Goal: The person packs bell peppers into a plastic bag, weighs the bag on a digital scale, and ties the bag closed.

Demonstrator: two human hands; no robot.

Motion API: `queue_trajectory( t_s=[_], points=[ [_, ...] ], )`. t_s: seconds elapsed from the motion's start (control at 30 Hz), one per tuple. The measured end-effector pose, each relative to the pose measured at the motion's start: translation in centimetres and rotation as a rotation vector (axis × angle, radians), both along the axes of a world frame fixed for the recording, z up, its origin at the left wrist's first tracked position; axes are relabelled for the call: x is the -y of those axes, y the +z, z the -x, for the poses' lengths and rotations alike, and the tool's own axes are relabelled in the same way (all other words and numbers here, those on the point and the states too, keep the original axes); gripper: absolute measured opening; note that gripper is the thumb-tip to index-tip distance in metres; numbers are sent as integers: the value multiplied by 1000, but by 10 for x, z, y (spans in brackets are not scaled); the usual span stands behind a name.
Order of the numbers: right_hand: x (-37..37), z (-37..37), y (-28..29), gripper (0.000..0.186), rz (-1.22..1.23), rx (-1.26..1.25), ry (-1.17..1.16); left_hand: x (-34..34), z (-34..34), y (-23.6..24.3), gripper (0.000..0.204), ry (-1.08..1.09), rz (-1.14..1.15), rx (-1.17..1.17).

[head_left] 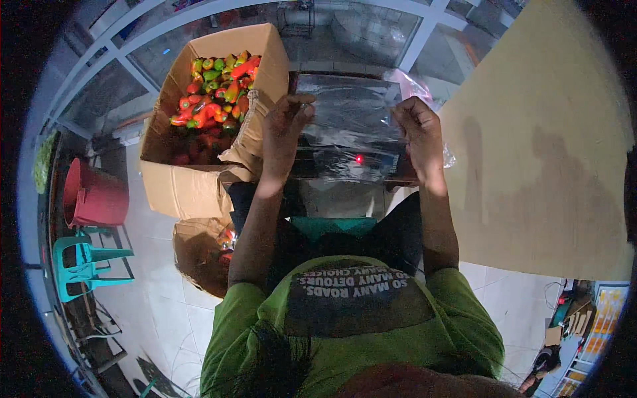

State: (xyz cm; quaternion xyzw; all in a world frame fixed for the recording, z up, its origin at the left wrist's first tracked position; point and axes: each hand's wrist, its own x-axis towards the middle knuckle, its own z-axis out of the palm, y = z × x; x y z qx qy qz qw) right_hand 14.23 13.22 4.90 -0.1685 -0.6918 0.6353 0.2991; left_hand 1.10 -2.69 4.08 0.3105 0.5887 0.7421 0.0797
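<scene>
Both of my hands hold up a clear plastic bag (352, 113) in front of me. My left hand (284, 129) grips its left edge and my right hand (419, 132) grips its right edge. The bag is stretched flat between them over a dark machine (345, 162) with a small red light. To the left stands an open cardboard box (189, 189) filled with red, green and orange peppers (215, 93). My left hand is close to the box's torn right flap.
A wide tan board or tabletop (544, 152) lies at the right. A red bucket (93, 196) and a teal plastic stool (83, 262) stand at the far left. A brown basket (199, 255) sits below the box. White floor tiles lie underneath.
</scene>
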Motion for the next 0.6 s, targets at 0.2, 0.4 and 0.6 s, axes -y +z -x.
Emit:
queue_trajectory(
  t_s=[0.2,0.4,0.6],
  points=[
    [7,-1,-8,8,-17,-166,-10,6,15,-17,8,23,87,-75],
    [11,1,-8,6,47,-161,-86,2,6,-7,9,-23,66,-33],
    [6,-6,-10,5,-98,-92,-105,5,10,-9,12,-66,113,-79]
  ],
)
